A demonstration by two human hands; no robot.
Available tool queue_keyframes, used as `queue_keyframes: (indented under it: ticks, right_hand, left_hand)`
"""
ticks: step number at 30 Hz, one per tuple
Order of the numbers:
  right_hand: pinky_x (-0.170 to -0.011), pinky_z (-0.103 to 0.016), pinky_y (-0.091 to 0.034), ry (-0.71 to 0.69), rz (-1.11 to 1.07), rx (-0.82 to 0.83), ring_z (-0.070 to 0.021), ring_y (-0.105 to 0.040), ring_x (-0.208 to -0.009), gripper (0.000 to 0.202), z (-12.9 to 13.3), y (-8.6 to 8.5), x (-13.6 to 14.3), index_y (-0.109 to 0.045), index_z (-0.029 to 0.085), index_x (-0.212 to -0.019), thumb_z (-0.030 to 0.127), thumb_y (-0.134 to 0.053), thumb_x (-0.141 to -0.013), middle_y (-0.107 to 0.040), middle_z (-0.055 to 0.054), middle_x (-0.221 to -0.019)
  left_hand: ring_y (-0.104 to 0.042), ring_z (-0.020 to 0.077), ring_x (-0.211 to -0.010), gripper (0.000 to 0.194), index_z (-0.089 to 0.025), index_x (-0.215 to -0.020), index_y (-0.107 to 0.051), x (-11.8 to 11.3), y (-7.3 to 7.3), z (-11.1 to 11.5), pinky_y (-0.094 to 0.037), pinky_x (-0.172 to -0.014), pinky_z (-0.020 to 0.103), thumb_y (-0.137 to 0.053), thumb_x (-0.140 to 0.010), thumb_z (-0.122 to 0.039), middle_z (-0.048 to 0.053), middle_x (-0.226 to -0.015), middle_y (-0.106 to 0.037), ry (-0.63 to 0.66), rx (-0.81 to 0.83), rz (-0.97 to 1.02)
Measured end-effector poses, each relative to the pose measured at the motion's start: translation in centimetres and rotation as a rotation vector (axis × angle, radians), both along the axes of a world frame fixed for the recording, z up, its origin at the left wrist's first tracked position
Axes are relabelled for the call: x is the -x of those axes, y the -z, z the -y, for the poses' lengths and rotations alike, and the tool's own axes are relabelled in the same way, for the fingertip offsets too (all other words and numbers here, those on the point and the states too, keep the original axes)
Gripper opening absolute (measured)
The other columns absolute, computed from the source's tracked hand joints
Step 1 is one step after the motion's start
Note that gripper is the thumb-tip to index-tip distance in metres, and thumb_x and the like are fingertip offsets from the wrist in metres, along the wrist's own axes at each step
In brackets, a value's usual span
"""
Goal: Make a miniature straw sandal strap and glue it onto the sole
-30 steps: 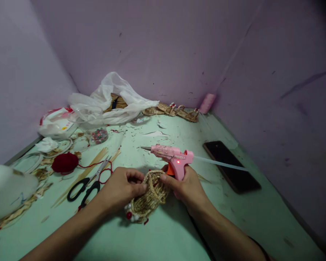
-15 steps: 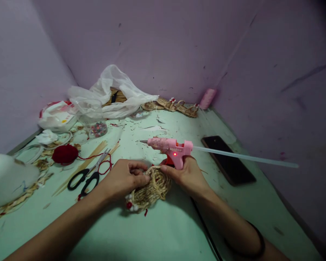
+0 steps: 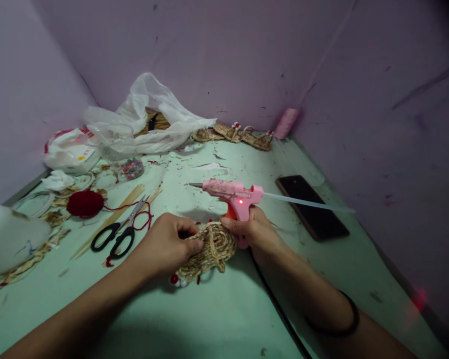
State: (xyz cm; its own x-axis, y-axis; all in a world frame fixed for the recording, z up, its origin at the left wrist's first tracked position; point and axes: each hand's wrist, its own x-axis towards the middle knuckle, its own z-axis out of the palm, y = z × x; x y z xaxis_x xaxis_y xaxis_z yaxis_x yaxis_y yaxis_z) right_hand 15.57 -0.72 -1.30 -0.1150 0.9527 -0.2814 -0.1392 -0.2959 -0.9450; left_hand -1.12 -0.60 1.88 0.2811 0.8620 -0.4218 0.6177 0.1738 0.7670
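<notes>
A small woven straw slipper, with red and white beads at its near left end, is held above the table. My left hand is closed, pinching its left edge between thumb and fingers. My right hand wraps round the handle of a pink glue gun, and its thumb presses the slipper's right edge. The gun points left, its red light lit and its metal nozzle apart from the slipper. A long translucent glue stick sticks out behind it. Most right-hand fingers are hidden behind the handle.
Black-handled scissors and a red yarn ball lie at left, near a white rounded object. A cup of beads stands farther back. Right lies a phone. Straw slippers and a plastic bag line the wall.
The slipper has turned slightly between my hands, showing more of its coiled face and a loose strip. More of the gun's handle shows, and its glue stick looks shorter. The view has shifted slightly.
</notes>
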Motion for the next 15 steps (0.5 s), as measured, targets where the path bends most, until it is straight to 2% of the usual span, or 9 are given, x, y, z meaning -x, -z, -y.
queue_keyframes:
  ticks: [3, 8, 13, 15]
  right_hand:
    - [-0.04, -0.022, -0.027, -0.044, -0.034, 0.034, -0.0077, -0.037, -0.043, 0.018, 0.1, -0.2, -0.3, -0.048, 0.015, -0.058, 0.025, -0.064, -0.058, -0.044, 0.004, -0.05]
    - [-0.037, -0.02, -0.023, -0.129, 0.05, -0.135, -0.0059, -0.033, -0.041, 0.017, 0.1, -0.6, -0.6, -0.051, 0.016, -0.059, 0.026, -0.065, -0.063, -0.041, 0.006, -0.048]
    - [-0.041, -0.021, -0.033, -0.083, 0.107, -0.16, -0.0088, -0.043, -0.046, 0.02, -0.2, -0.7, -0.5, -0.057, 0.016, -0.072, 0.035, -0.06, -0.068, -0.049, 0.003, -0.054]
    - [-0.042, -0.021, -0.038, -0.012, 0.19, -0.156, -0.0117, -0.05, -0.052, 0.025, -0.4, -1.2, -0.7, -0.058, 0.015, -0.081, 0.037, -0.059, -0.068, -0.055, 0.0, -0.063]
  left_hand:
    - [-0.052, 0.015, -0.051, 0.021, -0.013, -0.068, -0.068, 0.1, -0.1, 0.2, -0.039, -0.047, 0.026, -0.055, -0.062, -0.029, 0.003, -0.056, -0.061, 0.022, -0.027, -0.045]
    - [-0.051, 0.0154, -0.05, 0.022, -0.016, -0.069, -0.069, 0.4, -0.3, 0.2, -0.037, -0.047, 0.025, -0.054, -0.064, -0.032, 0.002, -0.054, -0.06, 0.057, -0.11, -0.205]
    - [-0.053, 0.0163, -0.051, 0.021, -0.024, -0.072, -0.068, 0.8, -1.6, 0.3, -0.035, -0.047, 0.026, -0.051, -0.069, -0.034, -0.002, -0.054, -0.061, 0.098, -0.262, -0.39]
    - [-0.054, 0.0179, -0.054, 0.02, -0.026, -0.072, -0.067, 1.0, -1.9, 0.4, -0.035, -0.049, 0.028, -0.049, -0.072, -0.034, -0.001, -0.058, -0.062, 0.102, -0.421, -0.487]
